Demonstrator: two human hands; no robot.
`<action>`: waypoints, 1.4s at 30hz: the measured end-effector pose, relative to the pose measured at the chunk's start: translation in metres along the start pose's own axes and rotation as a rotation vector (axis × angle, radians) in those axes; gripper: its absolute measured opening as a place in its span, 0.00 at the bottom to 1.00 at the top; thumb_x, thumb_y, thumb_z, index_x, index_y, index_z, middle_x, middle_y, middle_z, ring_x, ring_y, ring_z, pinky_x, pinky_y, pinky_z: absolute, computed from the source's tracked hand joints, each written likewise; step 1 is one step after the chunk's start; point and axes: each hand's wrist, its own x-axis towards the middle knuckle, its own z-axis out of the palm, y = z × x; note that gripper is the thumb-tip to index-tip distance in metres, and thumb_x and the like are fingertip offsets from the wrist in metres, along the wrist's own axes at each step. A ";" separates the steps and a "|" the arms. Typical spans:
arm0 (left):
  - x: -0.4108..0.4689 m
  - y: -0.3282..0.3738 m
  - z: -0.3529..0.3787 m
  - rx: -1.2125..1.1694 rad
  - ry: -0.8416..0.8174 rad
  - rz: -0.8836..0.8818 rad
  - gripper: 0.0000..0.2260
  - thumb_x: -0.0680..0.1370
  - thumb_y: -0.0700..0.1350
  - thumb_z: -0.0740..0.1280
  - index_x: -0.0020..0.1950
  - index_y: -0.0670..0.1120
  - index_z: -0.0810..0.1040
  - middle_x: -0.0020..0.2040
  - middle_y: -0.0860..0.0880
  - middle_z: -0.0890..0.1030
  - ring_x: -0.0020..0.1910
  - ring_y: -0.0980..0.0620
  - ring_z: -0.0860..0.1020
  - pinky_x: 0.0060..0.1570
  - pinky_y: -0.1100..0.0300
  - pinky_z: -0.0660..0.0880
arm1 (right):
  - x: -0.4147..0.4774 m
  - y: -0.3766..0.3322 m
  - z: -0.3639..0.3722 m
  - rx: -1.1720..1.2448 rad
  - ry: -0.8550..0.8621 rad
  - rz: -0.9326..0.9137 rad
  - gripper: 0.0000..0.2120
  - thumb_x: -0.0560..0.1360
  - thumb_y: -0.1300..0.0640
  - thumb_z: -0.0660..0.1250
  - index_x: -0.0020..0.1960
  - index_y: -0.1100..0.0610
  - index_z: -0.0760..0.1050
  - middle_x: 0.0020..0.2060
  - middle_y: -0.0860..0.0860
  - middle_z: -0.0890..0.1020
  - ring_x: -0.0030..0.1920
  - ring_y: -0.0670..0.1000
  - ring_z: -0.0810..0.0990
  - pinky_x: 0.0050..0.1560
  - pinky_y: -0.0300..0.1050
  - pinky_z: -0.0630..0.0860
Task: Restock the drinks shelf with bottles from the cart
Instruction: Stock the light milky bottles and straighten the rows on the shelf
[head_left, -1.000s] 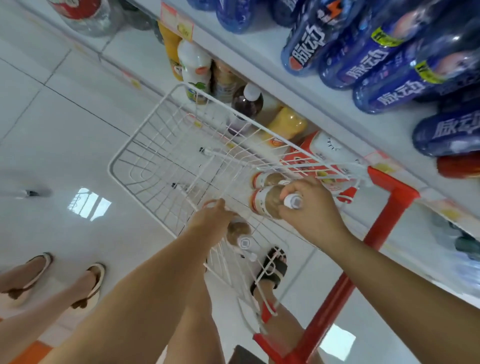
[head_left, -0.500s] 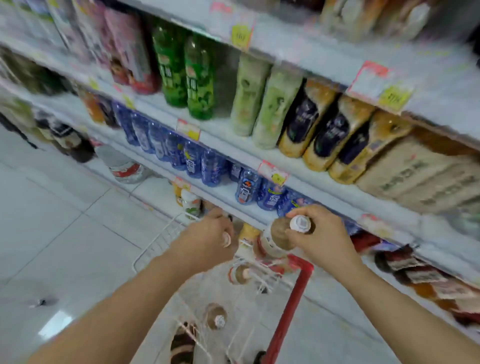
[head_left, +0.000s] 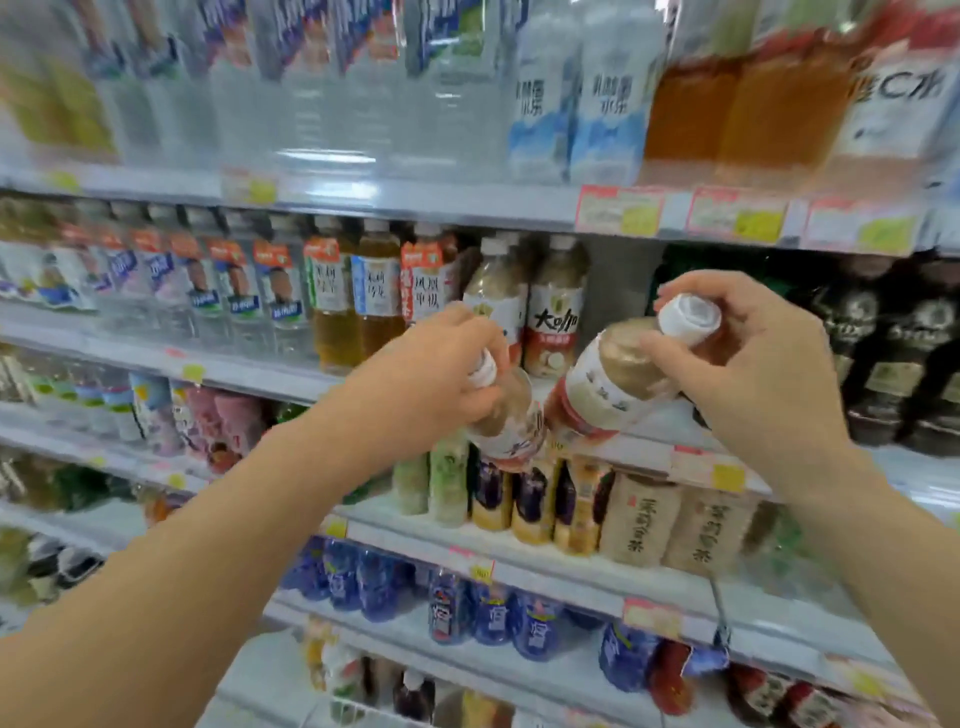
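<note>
I hold two milky-brown drink bottles up in front of a shop's drinks shelves, one in each hand. My left hand (head_left: 441, 364) has its fingers curled around the neck of the left bottle (head_left: 511, 421), just below its white cap. That bottle tilts, base pointing down and away from me. My right hand (head_left: 753, 364) pinches the right bottle (head_left: 618, 384) at its white cap (head_left: 688, 317), thumb and fingers curled around the top. This bottle also tilts, base toward the shelf. The two bases sit just beside each other, over the front edge of the middle shelf (head_left: 644, 447). Directly behind them stand matching bottles (head_left: 553, 306) with red-and-white labels, upright in a row. A gap (head_left: 615, 291) shows to their right, beside dark bottles (head_left: 883, 353).
</note>
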 end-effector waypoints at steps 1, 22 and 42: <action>0.005 0.003 -0.002 -0.002 0.051 0.019 0.06 0.76 0.48 0.65 0.50 0.55 0.69 0.53 0.55 0.68 0.48 0.56 0.69 0.49 0.63 0.66 | 0.003 0.001 -0.003 -0.004 0.037 -0.033 0.12 0.70 0.59 0.72 0.51 0.49 0.75 0.44 0.41 0.79 0.42 0.42 0.78 0.41 0.29 0.72; 0.083 -0.010 0.043 -0.145 0.279 0.051 0.12 0.78 0.45 0.64 0.62 0.50 0.73 0.58 0.55 0.70 0.45 0.57 0.72 0.47 0.63 0.71 | 0.065 0.092 0.071 0.138 0.161 0.370 0.28 0.71 0.52 0.71 0.68 0.49 0.66 0.57 0.49 0.75 0.58 0.49 0.74 0.61 0.45 0.70; 0.092 -0.026 0.040 -0.177 0.231 0.173 0.15 0.80 0.43 0.60 0.67 0.51 0.69 0.63 0.57 0.68 0.56 0.58 0.72 0.55 0.63 0.72 | 0.038 0.127 0.105 -0.038 0.087 0.438 0.32 0.70 0.57 0.71 0.70 0.53 0.62 0.63 0.53 0.70 0.53 0.55 0.76 0.52 0.49 0.73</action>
